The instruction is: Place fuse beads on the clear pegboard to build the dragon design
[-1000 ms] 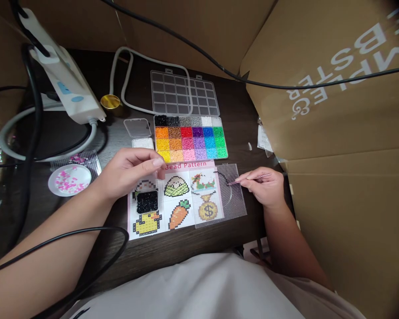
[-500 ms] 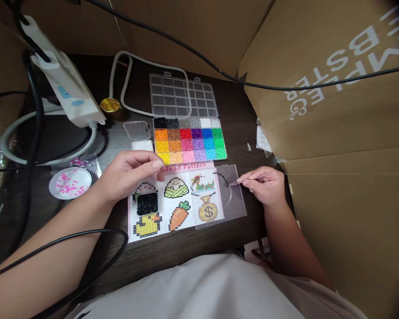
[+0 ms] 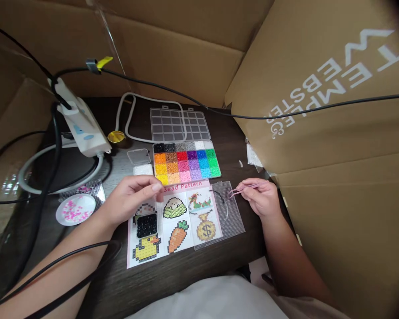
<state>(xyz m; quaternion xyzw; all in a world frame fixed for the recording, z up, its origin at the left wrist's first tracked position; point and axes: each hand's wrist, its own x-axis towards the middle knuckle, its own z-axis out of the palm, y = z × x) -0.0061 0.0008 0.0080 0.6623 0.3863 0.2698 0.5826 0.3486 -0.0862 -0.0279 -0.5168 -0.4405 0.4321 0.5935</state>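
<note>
In my right hand (image 3: 261, 199) are pink tweezers (image 3: 249, 188), their tips apart over the right part of a clear pegboard (image 3: 235, 217). A curved row of black beads (image 3: 218, 193) lies along the board's upper part. My left hand (image 3: 136, 197) hovers above the left side of the bead pattern sheet (image 3: 177, 239), thumb and fingers closed together; I cannot make out anything between them. Below that hand, a small box of black beads (image 3: 146, 226) rests on the sheet. The sheet covers part of the pegboard.
Behind the sheet stands a compartment box of coloured beads (image 3: 188, 164), its clear lid (image 3: 179, 124) folded back. A white dish (image 3: 75, 209) with pink and white beads sits at left. The power strip (image 3: 84, 126) and black cable (image 3: 142, 82) cross nearby. Cardboard walls (image 3: 335, 146) enclose the table.
The camera view has tilted upward, so the table things appear lower. My right hand has drawn the tweezers away from the black bead row, and their tips now show apart. My left hand keeps its pose.
</note>
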